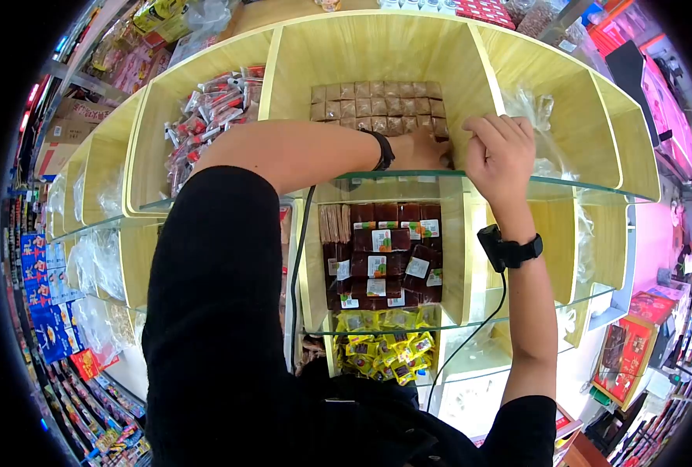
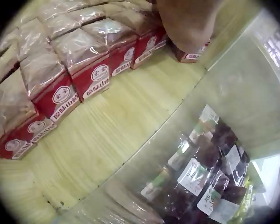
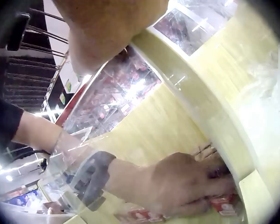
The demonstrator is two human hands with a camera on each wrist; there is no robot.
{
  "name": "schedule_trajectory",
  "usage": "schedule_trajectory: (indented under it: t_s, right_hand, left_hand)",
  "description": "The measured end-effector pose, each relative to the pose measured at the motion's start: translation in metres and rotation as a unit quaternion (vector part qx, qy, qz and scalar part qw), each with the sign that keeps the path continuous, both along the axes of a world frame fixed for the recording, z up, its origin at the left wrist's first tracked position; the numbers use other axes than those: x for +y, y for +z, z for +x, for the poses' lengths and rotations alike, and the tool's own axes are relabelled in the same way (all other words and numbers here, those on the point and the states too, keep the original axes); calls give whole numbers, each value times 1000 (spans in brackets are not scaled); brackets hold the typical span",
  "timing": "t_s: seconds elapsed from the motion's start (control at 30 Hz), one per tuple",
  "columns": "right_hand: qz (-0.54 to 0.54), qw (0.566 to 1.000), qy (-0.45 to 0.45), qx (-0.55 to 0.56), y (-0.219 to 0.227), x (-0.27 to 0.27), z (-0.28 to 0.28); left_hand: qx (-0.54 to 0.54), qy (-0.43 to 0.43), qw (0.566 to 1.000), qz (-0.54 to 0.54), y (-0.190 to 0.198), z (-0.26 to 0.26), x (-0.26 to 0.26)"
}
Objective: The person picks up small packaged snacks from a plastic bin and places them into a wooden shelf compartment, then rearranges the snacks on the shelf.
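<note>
The left hand (image 1: 421,151) touches a red-fronted packet (image 2: 190,56) at the near right of the wooden compartment (image 1: 377,50); whether its fingers pinch the packet cannot be determined. Wrapped packets (image 1: 385,107) fill rows on the far side. The right hand (image 1: 501,152), fingers loosely bent and holding nothing, is located beside the right divider (image 1: 483,61).

A pale wooden shelf (image 1: 377,47) with upright dividers and a glass front edge (image 1: 579,185) carries the goods. In its upper middle bay, clear-wrapped brown packets (image 1: 385,109) with red fronts stand in close rows, bare board before them. Red-and-white sachets (image 1: 221,105) heap to the left; clear plastic bags (image 1: 529,105) lie to the right. Below sit labelled dark-red packs (image 1: 377,241), then yellow packets (image 1: 385,342).
</note>
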State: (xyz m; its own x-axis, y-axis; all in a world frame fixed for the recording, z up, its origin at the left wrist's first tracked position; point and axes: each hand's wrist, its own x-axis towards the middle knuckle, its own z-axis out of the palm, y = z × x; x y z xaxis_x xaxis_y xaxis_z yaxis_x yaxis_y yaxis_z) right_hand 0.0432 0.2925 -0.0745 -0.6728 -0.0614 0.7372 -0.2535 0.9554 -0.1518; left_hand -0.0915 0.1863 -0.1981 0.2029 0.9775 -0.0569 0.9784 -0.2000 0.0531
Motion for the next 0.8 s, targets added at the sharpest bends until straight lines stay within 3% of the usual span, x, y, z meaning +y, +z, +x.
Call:
schedule_trajectory:
  t_s: [0.07, 0.13, 0.2, 0.33, 0.6, 0.7, 0.8]
  right_hand:
    - [-1, 1000, -3, -6, 2, -1, 0]
    - [-2, 1000, -6, -11, 2, -1, 2]
    - [-5, 1000, -3, -5, 2, -1, 1]
    - [-1, 1000, 0, 5, 3, -2, 1]
    - [-1, 1000, 3, 11, 0, 1, 0]
    - [-1, 1000, 7, 17, 0, 1, -1]
    - [-1, 1000, 3, 14, 0, 1, 1]
  left_hand:
    - [-52, 95, 993, -52, -6, 5, 8]
    - [-45, 95, 992, -66, -12, 4, 10]
    - [23, 3, 999, -41, -4, 0, 1]
    - [39, -24, 999, 15, -23, -6, 2]
    - [15, -35, 998, 51, -11, -3, 0]
    - [-16, 22, 999, 30, -13, -4, 0]
    - [-145, 11, 982, 125, -12, -7, -8]
